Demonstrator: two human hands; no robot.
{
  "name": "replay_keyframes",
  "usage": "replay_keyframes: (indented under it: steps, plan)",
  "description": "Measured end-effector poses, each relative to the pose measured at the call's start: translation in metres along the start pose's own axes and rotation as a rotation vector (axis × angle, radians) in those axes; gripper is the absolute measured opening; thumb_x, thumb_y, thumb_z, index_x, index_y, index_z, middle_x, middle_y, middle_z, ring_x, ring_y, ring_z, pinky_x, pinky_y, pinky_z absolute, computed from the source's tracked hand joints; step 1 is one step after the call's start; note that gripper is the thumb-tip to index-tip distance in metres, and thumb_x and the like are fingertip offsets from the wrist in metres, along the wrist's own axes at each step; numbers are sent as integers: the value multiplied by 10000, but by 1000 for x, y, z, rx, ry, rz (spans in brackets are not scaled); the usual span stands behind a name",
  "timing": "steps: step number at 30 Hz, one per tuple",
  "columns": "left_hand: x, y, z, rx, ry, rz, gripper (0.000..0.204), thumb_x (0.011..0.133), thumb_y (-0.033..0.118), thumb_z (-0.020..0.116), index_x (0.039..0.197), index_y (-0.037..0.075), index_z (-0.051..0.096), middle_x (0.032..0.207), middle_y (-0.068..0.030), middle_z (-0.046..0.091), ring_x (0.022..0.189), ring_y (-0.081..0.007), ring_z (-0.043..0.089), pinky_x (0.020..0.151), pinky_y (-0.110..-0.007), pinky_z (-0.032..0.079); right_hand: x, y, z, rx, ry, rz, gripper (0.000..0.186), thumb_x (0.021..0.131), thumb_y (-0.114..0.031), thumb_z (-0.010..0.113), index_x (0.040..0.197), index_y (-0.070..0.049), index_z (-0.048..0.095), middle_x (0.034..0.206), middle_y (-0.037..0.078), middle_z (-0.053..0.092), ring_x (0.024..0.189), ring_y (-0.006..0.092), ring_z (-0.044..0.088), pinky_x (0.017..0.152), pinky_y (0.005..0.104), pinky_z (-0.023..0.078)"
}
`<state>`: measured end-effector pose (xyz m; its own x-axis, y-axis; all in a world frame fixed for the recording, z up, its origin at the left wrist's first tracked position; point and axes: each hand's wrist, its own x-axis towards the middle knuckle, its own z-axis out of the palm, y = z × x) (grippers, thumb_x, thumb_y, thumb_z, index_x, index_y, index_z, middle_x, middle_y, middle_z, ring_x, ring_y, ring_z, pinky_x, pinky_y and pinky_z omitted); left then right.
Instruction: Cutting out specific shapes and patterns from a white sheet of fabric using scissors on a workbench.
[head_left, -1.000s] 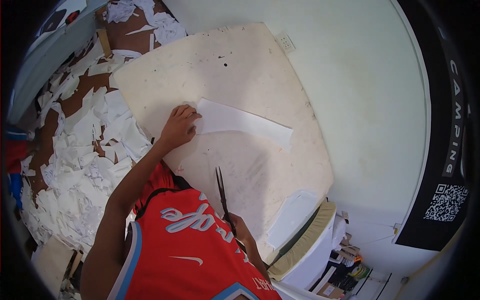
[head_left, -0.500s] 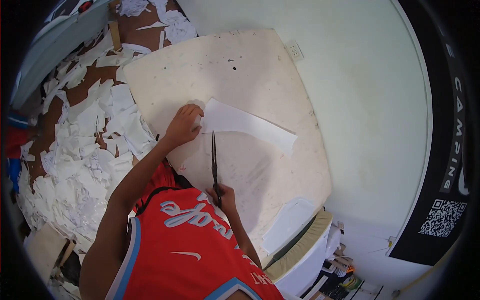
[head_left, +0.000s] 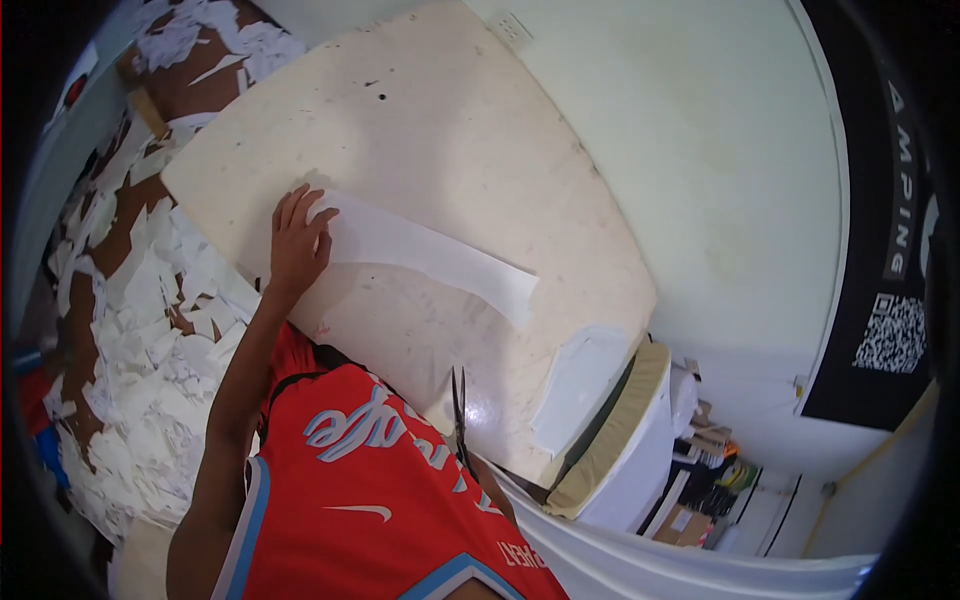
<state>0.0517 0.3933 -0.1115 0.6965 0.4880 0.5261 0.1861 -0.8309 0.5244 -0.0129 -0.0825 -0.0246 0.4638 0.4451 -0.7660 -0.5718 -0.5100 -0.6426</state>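
Observation:
A long strip of thin white sheet material, paper or fabric, lies across the pale table. Its lower edge curves. My left hand rests on the strip's left end, fingers bent and spread apart. Close to my shirt, at the table's near side, a pair of dark scissors points away from me, blades slightly parted. My right hand is at the handles, mostly hidden by my red shirt.
Heaps of white scraps cover the brown floor on the left. A white tray-like panel lies at the table's right corner, beside a tan cushioned edge. A pale wall with a socket runs along the right side.
The view has turned and shifted. My right hand has drawn the scissors back toward my body, away from the strip. My left hand stays at the strip's left end.

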Motion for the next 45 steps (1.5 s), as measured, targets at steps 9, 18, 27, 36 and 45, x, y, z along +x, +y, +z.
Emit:
replay_keyframes:
  steps: [9, 18, 27, 36, 45]
  plan:
    - [9, 83, 37, -223, -478, 479, 361, 856, 192, 603, 1215, 156, 610, 1363, -134, 466, 1320, -314, 384, 1131, -499, 252, 73, -7, 13, 235, 135, -156, 406, 973, -441, 485, 867, -53, 536, 723, 42, 542, 657, 123, 537, 590, 272, 416]
    - [-11, 69, 66, -184, -461, 438, 269, 848, 167, 602, 1109, 109, 629, 1284, -128, 514, 1291, -315, 410, 1128, -499, 267, 108, -22, 17, -379, 716, -543, 361, 902, -233, 674, 635, -87, 480, 506, -43, 440, 434, 82, 418, 426, 238, 318]
    - [-1, 74, 48, -87, -430, 391, 303, 848, 202, 611, 1115, 60, 601, 1284, -171, 490, 1312, -351, 373, 1132, -510, 243, 24, 21, 57, -15, 516, -417, 298, 918, -331, 597, 797, -60, 563, 633, -3, 508, 602, 90, 489, 535, 245, 355]
    - [-4, 123, 99, -271, -479, 566, 359, 875, 202, 572, 1220, 104, 587, 1314, -166, 482, 1299, -343, 384, 1127, -492, 253, 45, 26, 37, -366, 439, -181, 334, 925, -354, 591, 796, -47, 557, 639, 15, 527, 583, 93, 494, 522, 257, 358]
    - [-7, 125, 98, -260, -497, 558, 368, 850, 202, 590, 1204, 103, 598, 1294, -167, 491, 1289, -339, 389, 1125, -500, 255, 122, -15, 7, -169, 631, -427, 325, 901, -298, 652, 703, -75, 524, 520, -38, 433, 422, 60, 379, 416, 245, 283]
